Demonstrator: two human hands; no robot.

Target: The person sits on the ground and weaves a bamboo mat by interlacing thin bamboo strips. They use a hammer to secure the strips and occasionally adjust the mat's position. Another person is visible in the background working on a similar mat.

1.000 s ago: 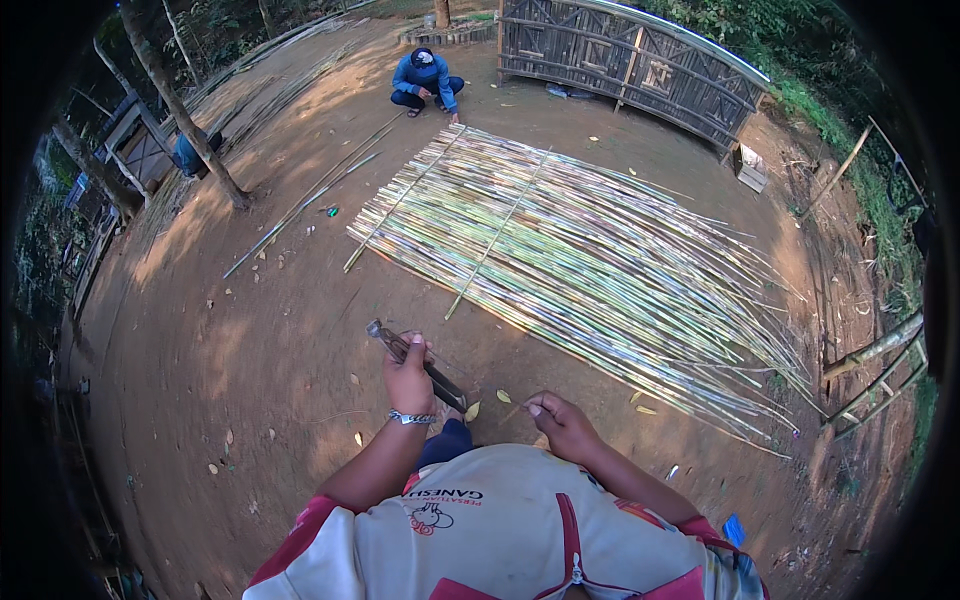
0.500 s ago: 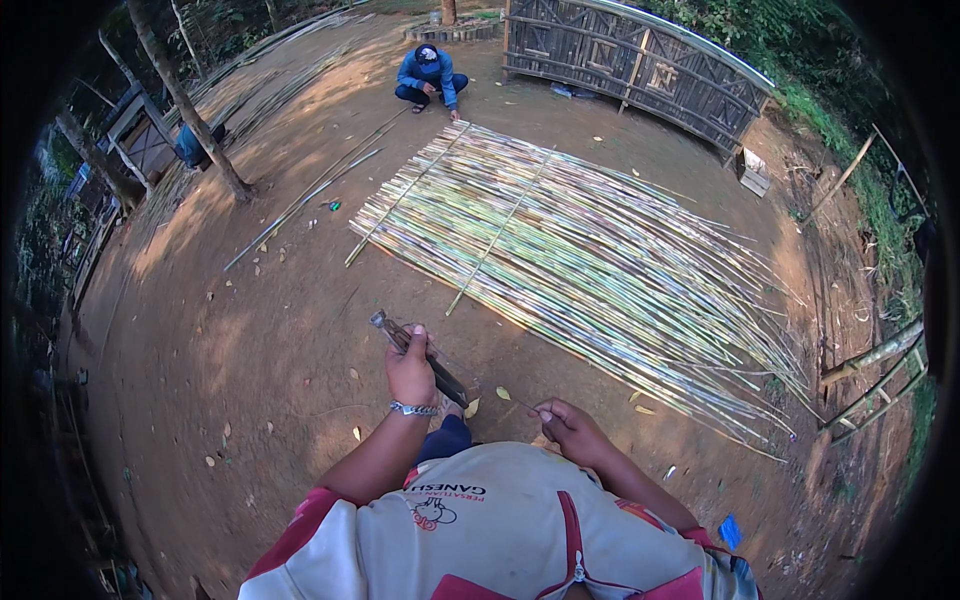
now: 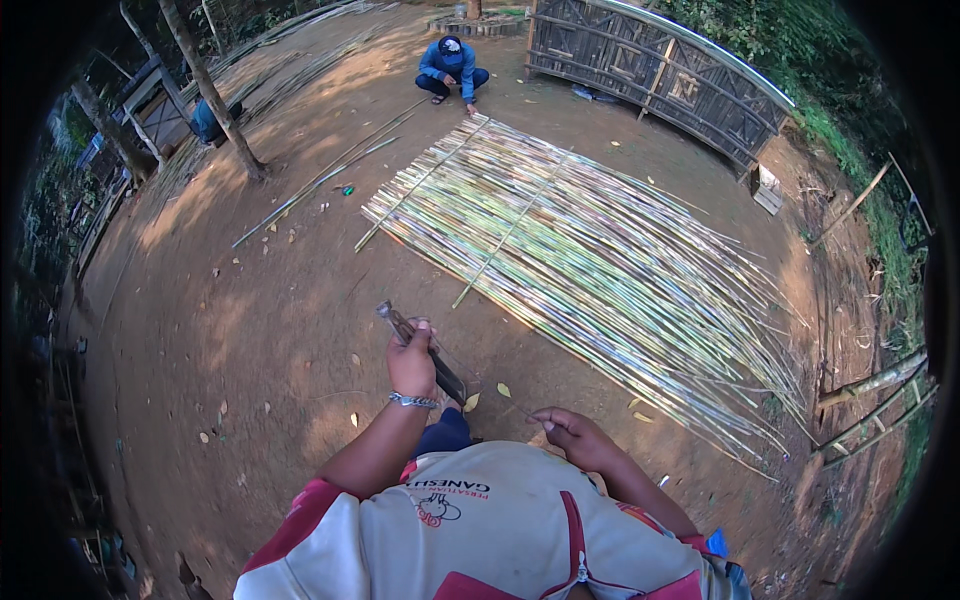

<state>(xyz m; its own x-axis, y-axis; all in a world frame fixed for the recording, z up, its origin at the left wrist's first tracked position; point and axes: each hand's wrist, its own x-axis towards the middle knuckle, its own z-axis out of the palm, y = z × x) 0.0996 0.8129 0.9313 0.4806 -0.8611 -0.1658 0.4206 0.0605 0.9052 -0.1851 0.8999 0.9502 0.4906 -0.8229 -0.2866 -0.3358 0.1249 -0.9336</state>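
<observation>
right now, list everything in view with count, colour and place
Poles: many, yellow-green, centre to right
Crosspieces: two, pale, across the poles
Loose poles: several, brownish, upper left
Crouching person: one, blue top, upper middle
Wall: one, dark brown, upper right
Box: one, pale, right of wall
Tree trunks: several, brown, upper left
Bundle: one, blue, by a trunk
Greenery: plentiful, green, upper right
Leaves: several, yellow, on the ground
Hammer-like tool: one, dark, in left hand
Strand: one, brownish, in right hand
Shirt: one, white and red, bottom
Left hand: one, bare, lower middle
Right hand: one, bare, lower middle
</observation>
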